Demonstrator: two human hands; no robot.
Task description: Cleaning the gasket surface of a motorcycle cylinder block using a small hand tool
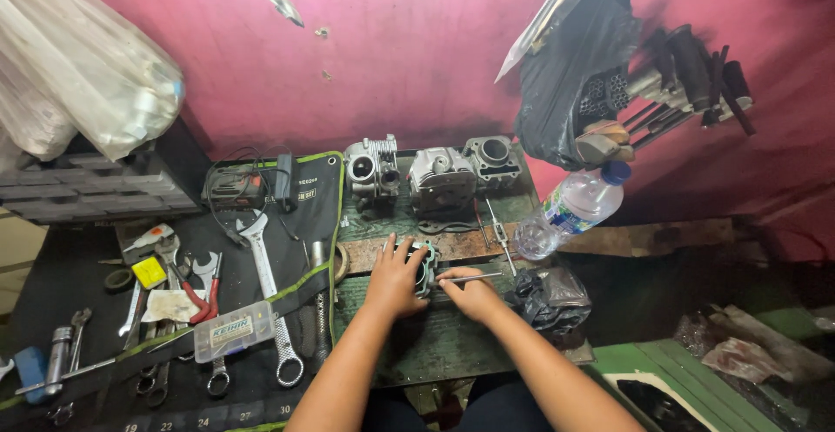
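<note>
Cylinder block point(425, 268), grey finned metal, on my green workbench point(452, 345).
My left hand point(393, 277) wraps closed around its side; my right hand point(470, 293) pinches a thin metal rod point(474, 278) against its edge.

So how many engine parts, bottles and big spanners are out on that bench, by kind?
Engine parts standing at the back: 3
Engine part held under the left hand and right hand: 1
Plastic bottles: 1
Big silver spanners: 1
Total: 6
</note>
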